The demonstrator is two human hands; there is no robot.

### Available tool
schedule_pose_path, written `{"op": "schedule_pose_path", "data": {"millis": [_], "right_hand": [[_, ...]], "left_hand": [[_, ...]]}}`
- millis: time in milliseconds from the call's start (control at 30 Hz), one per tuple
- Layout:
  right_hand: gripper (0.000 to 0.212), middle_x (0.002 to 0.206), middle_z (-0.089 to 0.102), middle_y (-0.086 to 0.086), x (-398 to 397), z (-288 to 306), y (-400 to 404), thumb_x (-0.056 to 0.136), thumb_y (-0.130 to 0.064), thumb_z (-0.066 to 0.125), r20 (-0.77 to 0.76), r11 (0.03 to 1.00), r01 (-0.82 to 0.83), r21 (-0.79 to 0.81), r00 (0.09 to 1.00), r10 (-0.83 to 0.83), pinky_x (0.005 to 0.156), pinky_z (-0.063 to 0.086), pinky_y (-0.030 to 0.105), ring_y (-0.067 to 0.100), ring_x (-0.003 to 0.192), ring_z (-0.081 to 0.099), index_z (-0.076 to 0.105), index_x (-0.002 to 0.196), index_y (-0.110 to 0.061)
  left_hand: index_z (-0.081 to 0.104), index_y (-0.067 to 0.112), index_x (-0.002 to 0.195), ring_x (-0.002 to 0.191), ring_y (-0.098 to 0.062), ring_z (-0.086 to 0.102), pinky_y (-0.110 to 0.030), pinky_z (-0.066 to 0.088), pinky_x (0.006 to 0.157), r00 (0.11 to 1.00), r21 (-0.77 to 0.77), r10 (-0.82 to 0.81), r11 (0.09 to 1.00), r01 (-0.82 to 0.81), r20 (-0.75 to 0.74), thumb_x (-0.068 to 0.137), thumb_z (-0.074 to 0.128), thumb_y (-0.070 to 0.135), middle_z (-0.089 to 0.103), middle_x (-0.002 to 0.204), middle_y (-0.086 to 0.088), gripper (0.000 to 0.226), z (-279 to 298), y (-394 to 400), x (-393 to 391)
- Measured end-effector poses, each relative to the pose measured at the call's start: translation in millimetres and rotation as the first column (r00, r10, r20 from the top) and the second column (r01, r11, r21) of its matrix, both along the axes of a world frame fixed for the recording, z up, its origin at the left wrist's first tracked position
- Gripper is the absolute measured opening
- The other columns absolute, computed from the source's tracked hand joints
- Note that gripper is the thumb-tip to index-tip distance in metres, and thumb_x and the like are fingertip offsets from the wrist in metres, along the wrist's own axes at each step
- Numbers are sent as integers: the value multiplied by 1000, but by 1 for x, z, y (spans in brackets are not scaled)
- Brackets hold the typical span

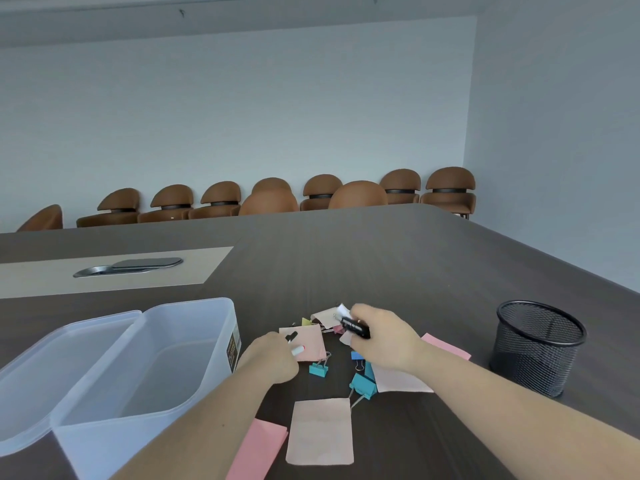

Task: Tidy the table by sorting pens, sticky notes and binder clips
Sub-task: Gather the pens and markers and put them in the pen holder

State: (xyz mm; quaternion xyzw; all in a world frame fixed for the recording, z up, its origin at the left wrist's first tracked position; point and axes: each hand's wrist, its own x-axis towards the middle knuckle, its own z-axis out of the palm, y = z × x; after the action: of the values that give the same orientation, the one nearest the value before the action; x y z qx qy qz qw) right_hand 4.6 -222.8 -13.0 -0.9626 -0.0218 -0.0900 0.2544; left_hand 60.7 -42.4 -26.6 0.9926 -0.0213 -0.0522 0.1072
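Observation:
My right hand (381,341) is closed around a black marker (355,328) above the pile. In my left hand (273,358) are pens: a black tip (291,337) and a white pen with a red end (298,350) stick out. Pink and beige sticky notes lie scattered: one under my left hand (308,344), one in front (320,431), a pink one at the lower left (256,448). Teal binder clips (318,369) (363,386) sit between my hands. A blue clip (356,356) is partly hidden by my right hand.
A clear plastic box (156,358) stands at the left, its lid (52,368) leaning beside it. A black mesh pen cup (538,344) stands at the right. A cable hatch (128,266) is set into the dark table. Brown chairs line the far wall.

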Motion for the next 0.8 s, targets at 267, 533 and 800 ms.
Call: {"op": "schedule_pose_path", "data": {"millis": [267, 533, 800], "right_hand": [[17, 63, 49, 1, -4, 17, -1, 95, -22, 41, 49, 873, 191, 449, 970, -237, 57, 44, 32, 23, 61, 51, 44, 78, -19], [16, 71, 53, 10, -13, 27, 3, 99, -22, 43, 5, 676, 186, 713, 963, -270, 62, 43, 28, 19, 59, 46, 45, 84, -16], [9, 69, 55, 7, -14, 32, 2, 98, -18, 47, -13, 560, 157, 813, 967, -253, 61, 49, 25, 16, 59, 50, 54, 94, -14]], "left_hand": [[55, 11, 104, 96, -22, 58, -27, 45, 83, 976, -139, 197, 968, -208, -91, 86, 46, 25, 57, 99, -7, 24, 10, 3, -3], [51, 14, 77, 71, -16, 53, -24, 41, 65, 975, -302, 179, 930, -211, -132, 85, 52, 23, 52, 74, -3, 13, 25, 6, -12], [52, 9, 89, 53, -14, 46, -22, 40, 52, 969, -642, -65, 759, -108, -240, 98, 45, 20, 54, 62, -6, 15, 42, -18, -29]]}}
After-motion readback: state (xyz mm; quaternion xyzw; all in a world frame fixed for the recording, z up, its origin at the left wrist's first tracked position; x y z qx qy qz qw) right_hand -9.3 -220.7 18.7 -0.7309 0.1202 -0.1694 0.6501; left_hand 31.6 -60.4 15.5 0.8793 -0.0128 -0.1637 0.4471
